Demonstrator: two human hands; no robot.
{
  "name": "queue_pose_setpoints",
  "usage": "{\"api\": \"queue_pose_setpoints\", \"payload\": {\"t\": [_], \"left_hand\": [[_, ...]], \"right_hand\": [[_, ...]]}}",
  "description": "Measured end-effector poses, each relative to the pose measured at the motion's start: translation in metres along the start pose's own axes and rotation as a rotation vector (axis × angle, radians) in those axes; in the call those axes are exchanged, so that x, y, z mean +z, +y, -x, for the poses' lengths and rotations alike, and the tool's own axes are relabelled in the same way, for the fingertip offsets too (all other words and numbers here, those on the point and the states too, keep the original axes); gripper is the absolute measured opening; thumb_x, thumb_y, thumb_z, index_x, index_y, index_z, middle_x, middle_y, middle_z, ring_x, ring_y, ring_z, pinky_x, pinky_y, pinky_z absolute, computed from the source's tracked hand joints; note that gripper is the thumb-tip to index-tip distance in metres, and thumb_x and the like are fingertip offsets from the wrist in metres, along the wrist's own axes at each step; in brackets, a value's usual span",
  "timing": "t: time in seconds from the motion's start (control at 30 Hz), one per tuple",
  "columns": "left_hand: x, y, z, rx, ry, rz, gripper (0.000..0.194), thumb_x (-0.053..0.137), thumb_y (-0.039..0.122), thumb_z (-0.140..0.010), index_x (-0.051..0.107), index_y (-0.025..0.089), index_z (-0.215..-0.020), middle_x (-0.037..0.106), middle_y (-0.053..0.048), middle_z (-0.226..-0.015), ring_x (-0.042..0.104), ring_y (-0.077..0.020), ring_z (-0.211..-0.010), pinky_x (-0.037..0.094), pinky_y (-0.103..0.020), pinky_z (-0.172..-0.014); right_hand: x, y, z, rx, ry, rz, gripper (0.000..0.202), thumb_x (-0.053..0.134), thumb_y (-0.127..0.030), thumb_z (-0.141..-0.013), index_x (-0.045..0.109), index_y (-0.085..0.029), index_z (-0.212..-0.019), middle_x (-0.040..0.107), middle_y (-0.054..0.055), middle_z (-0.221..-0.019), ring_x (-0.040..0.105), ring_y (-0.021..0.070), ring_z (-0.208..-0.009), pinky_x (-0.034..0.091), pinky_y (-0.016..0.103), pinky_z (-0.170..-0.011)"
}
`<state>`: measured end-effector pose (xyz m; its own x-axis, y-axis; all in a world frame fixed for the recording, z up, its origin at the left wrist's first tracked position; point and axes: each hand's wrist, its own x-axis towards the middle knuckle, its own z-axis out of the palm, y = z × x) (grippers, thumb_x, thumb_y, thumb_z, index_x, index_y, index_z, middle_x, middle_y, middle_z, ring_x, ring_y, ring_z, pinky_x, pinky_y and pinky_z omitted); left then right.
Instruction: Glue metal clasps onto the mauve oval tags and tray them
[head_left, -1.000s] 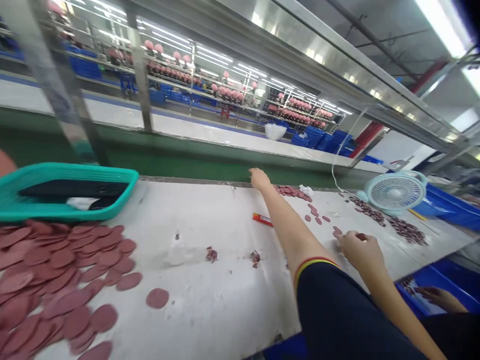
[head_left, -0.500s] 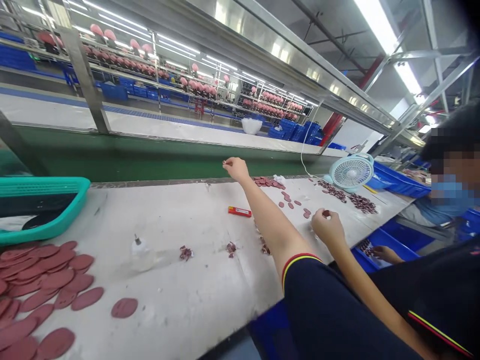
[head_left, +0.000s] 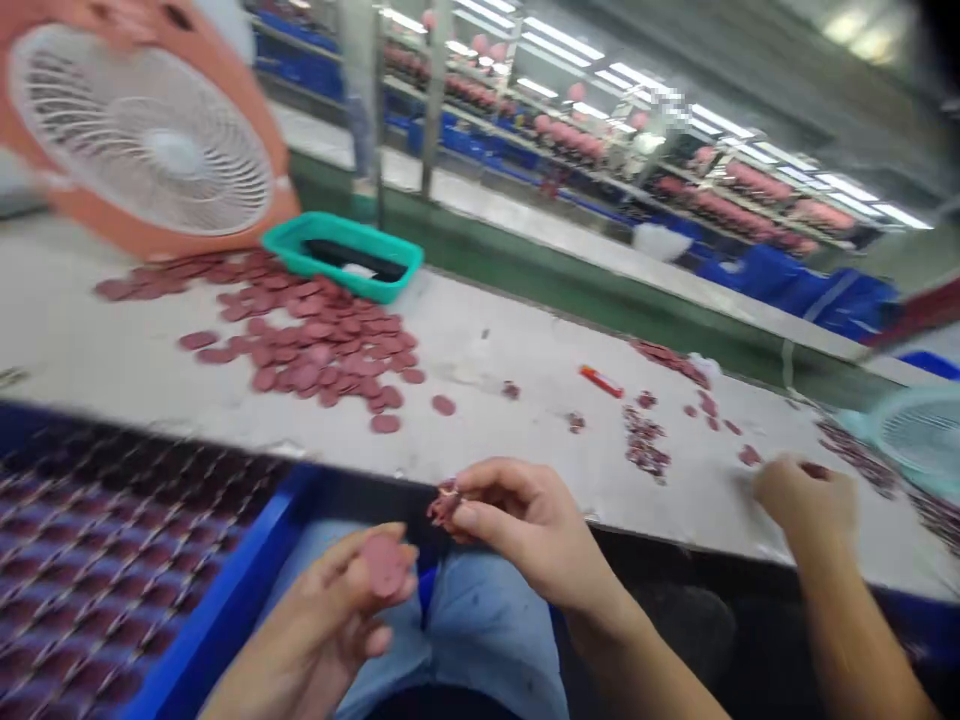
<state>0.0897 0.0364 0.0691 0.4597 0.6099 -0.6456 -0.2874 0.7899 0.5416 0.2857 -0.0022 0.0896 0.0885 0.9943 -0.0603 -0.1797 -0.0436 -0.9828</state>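
- At seven o'clock, the left hand point(head_left: 339, 598), newly in view, grips a maroon disc point(head_left: 385, 566);
- near six, the right hand point(head_left: 534, 530) pinches a frayed cluster point(head_left: 443, 507);
- so both pieces now sit close, apart.

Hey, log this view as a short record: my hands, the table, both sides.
Left hand: holding a reddish disc
Right hand: pinching a small ragged reddish cluster
Table: pile of discs, teal basket, slim red item
Left side: orange fan, blue bin
Right side: pale blue fan, co-worker's hand
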Motion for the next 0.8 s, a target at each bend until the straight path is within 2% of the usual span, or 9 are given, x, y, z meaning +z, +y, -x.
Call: {"api": "queue_pose_setpoints", "payload": {"t": [0.03,0.1,0.27,0.43,0.63,0.8], "left_hand": [[0.003,-0.001,0.004,0.01,0.012,0.021,0.047,0.099,0.04,-0.043,0.08,0.023,-0.082,0.076,0.003,-0.074,0.069,-0.0116,-0.066,0.05,-0.013,-0.047],[0.008,-0.002,0.008,0.024,-0.019,0.036,0.05,0.1,0.042,-0.04,0.08,0.018,-0.08,0.071,0.002,-0.067,0.066,-0.0103,-0.062,0.05,-0.013,-0.045],[0.001,-0.004,0.01,0.015,-0.104,0.035,0.045,0.098,0.044,-0.048,0.081,0.017,-0.079,0.071,0.0,-0.071,0.064,-0.01,-0.061,0.052,-0.013,-0.048],[-0.009,-0.007,0.007,0.019,-0.185,0.006,0.042,0.096,0.047,-0.052,0.08,0.017,-0.077,0.069,-0.001,-0.067,0.061,-0.0103,-0.06,0.052,-0.014,-0.049],[-0.01,-0.005,0.004,-0.001,-0.196,0.013,0.037,0.096,0.045,-0.054,0.081,0.018,-0.076,0.07,-0.002,-0.068,0.062,-0.01,-0.06,0.053,-0.014,-0.05],[-0.007,-0.004,0.007,-0.006,-0.167,0.021,0.036,0.095,0.042,-0.057,0.081,0.018,-0.078,0.07,0.0,-0.068,0.062,-0.0087,-0.059,0.054,-0.013,-0.05]], "right_hand": [[0.003,0.003,0.007,0.001,0.012,-0.018,0.012,0.08,-0.029,-0.081,0.077,-0.027,-0.093,0.078,0.0,-0.089,0.073,0.0104,-0.078,0.059,0.02,-0.072],[0.009,0.005,0.015,-0.044,0.036,0.029,0.014,0.082,-0.025,-0.079,0.078,-0.03,-0.092,0.076,-0.001,-0.088,0.072,0.0105,-0.079,0.058,0.019,-0.072],[0.021,-0.002,0.023,-0.159,0.015,0.264,0.021,0.078,-0.018,-0.082,0.078,-0.034,-0.097,0.072,-0.002,-0.082,0.067,0.011,-0.072,0.054,0.022,-0.066],[0.025,-0.008,0.023,-0.253,-0.035,0.429,0.023,0.078,-0.015,-0.083,0.077,-0.031,-0.099,0.073,-0.001,-0.082,0.067,0.0123,-0.07,0.056,0.026,-0.066],[0.025,-0.014,0.018,-0.315,-0.081,0.542,0.015,0.076,-0.018,-0.085,0.075,-0.027,-0.097,0.073,-0.001,-0.079,0.068,0.013,-0.068,0.056,0.027,-0.063],[0.023,-0.018,0.015,-0.333,-0.159,0.648,0.014,0.074,-0.019,-0.087,0.073,-0.026,-0.099,0.076,-0.001,-0.084,0.068,0.0128,-0.072,0.055,0.027,-0.067]]}}
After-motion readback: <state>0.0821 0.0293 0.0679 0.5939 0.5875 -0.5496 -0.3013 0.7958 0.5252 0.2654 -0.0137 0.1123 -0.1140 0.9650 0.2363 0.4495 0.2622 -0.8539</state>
